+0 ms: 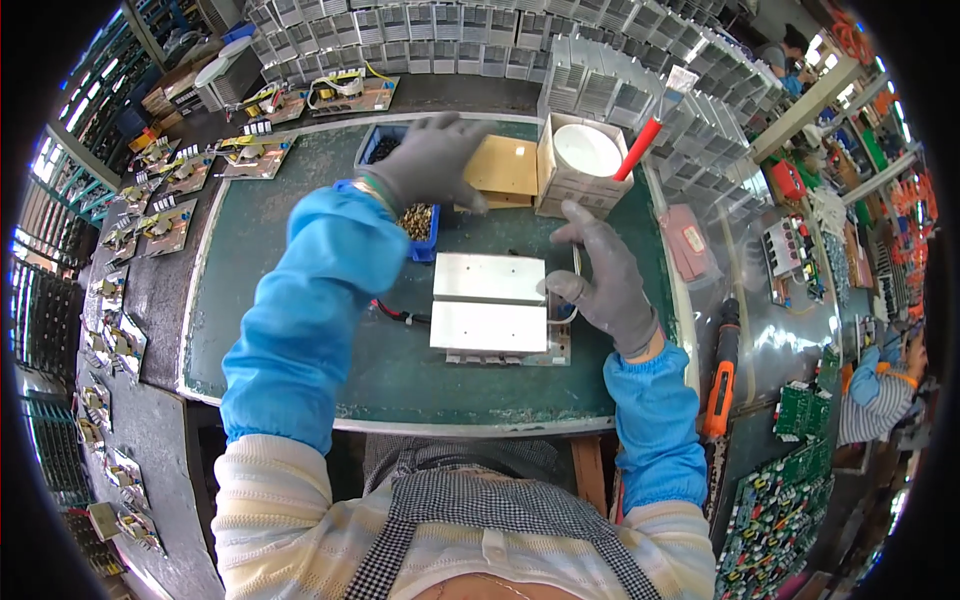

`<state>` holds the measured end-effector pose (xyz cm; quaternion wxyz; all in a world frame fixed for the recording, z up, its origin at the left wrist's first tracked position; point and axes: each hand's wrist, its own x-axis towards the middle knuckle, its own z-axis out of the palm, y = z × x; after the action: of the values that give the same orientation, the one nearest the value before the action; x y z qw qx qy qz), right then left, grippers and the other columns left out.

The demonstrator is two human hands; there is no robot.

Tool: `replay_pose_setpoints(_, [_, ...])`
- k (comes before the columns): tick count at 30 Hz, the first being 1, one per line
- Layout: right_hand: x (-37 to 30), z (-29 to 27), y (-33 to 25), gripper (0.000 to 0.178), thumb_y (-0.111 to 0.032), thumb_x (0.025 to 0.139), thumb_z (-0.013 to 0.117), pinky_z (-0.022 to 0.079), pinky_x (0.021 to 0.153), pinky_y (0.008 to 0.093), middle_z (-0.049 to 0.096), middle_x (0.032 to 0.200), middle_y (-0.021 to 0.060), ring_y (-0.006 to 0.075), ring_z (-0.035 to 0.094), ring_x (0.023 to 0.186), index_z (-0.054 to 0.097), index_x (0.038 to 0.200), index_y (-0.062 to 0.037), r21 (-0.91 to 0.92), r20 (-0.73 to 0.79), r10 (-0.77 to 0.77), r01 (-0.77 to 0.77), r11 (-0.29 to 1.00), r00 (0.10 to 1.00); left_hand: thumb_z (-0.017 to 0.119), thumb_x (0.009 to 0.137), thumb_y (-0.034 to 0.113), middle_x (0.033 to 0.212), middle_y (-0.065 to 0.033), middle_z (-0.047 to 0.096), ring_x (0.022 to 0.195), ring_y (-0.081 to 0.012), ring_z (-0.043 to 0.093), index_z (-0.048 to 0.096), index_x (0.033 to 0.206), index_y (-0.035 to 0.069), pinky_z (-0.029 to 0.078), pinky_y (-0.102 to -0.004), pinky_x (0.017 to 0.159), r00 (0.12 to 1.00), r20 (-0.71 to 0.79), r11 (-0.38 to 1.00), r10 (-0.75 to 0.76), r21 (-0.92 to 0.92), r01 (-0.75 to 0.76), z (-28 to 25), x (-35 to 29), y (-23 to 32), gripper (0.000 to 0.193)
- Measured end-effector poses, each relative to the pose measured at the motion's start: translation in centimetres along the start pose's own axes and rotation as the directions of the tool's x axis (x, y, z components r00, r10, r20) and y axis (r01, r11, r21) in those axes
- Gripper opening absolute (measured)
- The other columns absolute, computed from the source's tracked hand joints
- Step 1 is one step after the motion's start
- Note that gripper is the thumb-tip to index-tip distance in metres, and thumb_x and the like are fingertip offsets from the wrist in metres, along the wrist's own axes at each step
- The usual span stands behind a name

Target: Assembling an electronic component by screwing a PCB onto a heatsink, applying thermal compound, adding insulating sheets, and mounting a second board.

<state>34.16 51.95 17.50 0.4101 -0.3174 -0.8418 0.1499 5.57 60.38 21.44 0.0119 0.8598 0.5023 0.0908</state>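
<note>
My left hand (425, 165), in a grey glove, reaches over the small parts bins with its fingers spread and holds nothing that I can see. Its fingertips are close to a tan flat board (505, 168). Beneath it are a blue bin of dark small parts (380, 148) and a blue bin of brass-coloured screws (420, 222). My right hand (605, 280), also gloved, has its fingers apart beside two white metal blocks (488, 327). These blocks sit on a circuit board assembly (558, 350), with red and black wires (392, 313) leading out to the left.
A cardboard box with a white round item (587, 150) stands behind my right hand, near a red-handled screwdriver (640, 148). An orange power screwdriver (720, 385) lies to the right. Circuit boards (165, 228) line the left bench, and grey metal housings (440, 30) are stacked behind.
</note>
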Motion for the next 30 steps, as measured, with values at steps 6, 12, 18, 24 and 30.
replay_pose_setpoints(6, [0.2, -1.0, 0.7, 0.084, -0.055, 0.086, 0.076, 0.054, 0.087, 0.0421, 0.069, 0.103, 0.0127, 0.0312, 0.068, 0.097, 0.051, 0.147, -0.0025, -0.037, 0.028, 0.009, -0.008, 0.999, 1.0, 0.088, 0.069, 0.037, 0.117, -0.008, 0.075, 0.13, -0.0261, 0.06, 0.037, 0.155, 0.011, 0.012, -0.0564, 0.127, 0.996, -0.058, 0.964, 0.061, 0.261, -0.044, 3.6, 1.9, -0.3, 0.104])
replay_pose_setpoints(12, [0.3, -0.9, 0.9, 0.077, -0.05, 0.088, 0.076, 0.055, 0.085, 0.042, 0.07, 0.103, 0.0122, 0.0306, 0.068, 0.093, 0.054, 0.144, -0.002, -0.061, 0.05, -0.009, 0.012, 0.998, 0.999, 0.086, 0.077, 0.022, 0.089, 0.0008, 0.075, 0.113, -0.025, 0.067, 0.036, 0.155, 0.013, 0.024, -0.0532, 0.124, 0.986, -0.163, 0.996, 0.035, -0.073, -0.047, 1.1, -0.6, -0.1, 0.093])
replay_pose_setpoints(18, [-0.1, -0.5, 1.1, 0.069, -0.044, 0.092, 0.075, 0.055, 0.083, 0.0401, 0.069, 0.103, 0.0129, 0.0281, 0.067, 0.091, 0.055, 0.143, -0.0014, -0.038, 0.05, -0.039, 0.041, 0.998, 0.998, 0.091, 0.069, 0.029, 0.12, -0.0096, 0.07, 0.129, -0.0311, 0.057, 0.034, 0.157, 0.011, 0.025, -0.0531, 0.123, 0.98, -0.201, 1.0, -0.01, -0.021, 0.006, 1.3, -1.2, 0.3, 0.106])
replay_pose_setpoints(24, [-0.4, -0.5, 0.4, 0.066, -0.042, 0.093, 0.074, 0.054, 0.082, 0.0409, 0.068, 0.102, 0.0139, 0.0292, 0.067, 0.091, 0.055, 0.143, -0.0026, 0.01, 0.097, 0.024, -0.025, 1.0, 0.995, 0.094, 0.056, 0.056, 0.156, -0.0209, 0.048, 0.157, -0.0447, 0.018, 0.014, 0.165, 0.012, -0.001, -0.067, 0.123, 0.948, 0.292, 0.971, -0.123, 0.234, 0.054, 0.6, 2.2, 1.7, 0.143])
replay_pose_setpoints(30, [-0.3, -0.5, 0.8, 0.064, -0.04, 0.093, 0.073, 0.054, 0.081, 0.0418, 0.069, 0.1, 0.0151, 0.0313, 0.068, 0.092, 0.056, 0.141, -0.0027, 0.008, 0.159, 0.019, -0.021, 1.0, 0.987, 0.095, 0.05, 0.061, 0.162, -0.0228, 0.037, 0.157, -0.0446, 0.015, 0.012, 0.165, 0.012, 0.004, -0.0655, 0.124, 0.944, 0.29, 0.97, -0.16, 0.225, 0.095, 0.3, 1.8, 0.1, 0.15])
